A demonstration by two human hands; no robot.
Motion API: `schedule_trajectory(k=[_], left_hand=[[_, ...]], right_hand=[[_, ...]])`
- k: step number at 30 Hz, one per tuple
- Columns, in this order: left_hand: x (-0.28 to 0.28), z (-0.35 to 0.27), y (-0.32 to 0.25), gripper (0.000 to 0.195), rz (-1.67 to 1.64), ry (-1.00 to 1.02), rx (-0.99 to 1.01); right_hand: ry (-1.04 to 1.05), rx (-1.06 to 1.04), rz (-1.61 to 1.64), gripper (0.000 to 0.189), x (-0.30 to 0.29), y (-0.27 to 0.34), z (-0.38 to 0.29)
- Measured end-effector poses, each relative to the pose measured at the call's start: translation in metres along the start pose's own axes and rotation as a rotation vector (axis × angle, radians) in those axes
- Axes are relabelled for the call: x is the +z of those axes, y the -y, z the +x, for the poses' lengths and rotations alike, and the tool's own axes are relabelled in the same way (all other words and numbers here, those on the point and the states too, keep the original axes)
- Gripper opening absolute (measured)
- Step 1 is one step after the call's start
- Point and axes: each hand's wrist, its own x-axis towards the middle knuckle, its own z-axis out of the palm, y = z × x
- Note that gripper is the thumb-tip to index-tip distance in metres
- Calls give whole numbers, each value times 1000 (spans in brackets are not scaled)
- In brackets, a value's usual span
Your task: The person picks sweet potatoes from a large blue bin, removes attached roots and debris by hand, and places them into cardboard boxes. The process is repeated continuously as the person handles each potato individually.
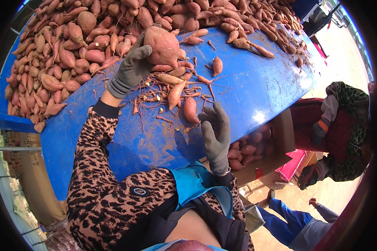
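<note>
My left hand [133, 64], in a grey knit work glove, grips a large round sweet potato [161, 45] in front of the heap. My right hand [217, 135], gloved alike, is raised with fingers apart over the near edge of the blue table [254, 78] and holds nothing. Just beyond its fingertips a red sweet potato [191, 110] lies on the table, with a tapered, paler sweet potato [176, 95] beside it. Around these are thin roots [154, 99] and broken ends. Farther off, a small sweet potato [217, 66] rests apart.
A big heap of sweet potatoes [81, 47] covers the table's far and left parts. Below the near edge, right of my right hand, stands a cardboard box [284, 131] containing sweet potatoes [248, 150]. Two other people [348, 125] are at the right, one in gloves. A blue rail [11, 121] is at left.
</note>
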Motion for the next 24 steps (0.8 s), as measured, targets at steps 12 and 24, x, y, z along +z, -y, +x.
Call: schedule_trajectory(k=[12, 24], left_hand=[[97, -58, 79, 32, 665, 12, 9], [27, -96, 55, 31, 855, -290, -55]], right_hand=[[168, 401, 1311, 85, -56, -18, -34], [-850, 449, 88, 54, -225, -109, -124]])
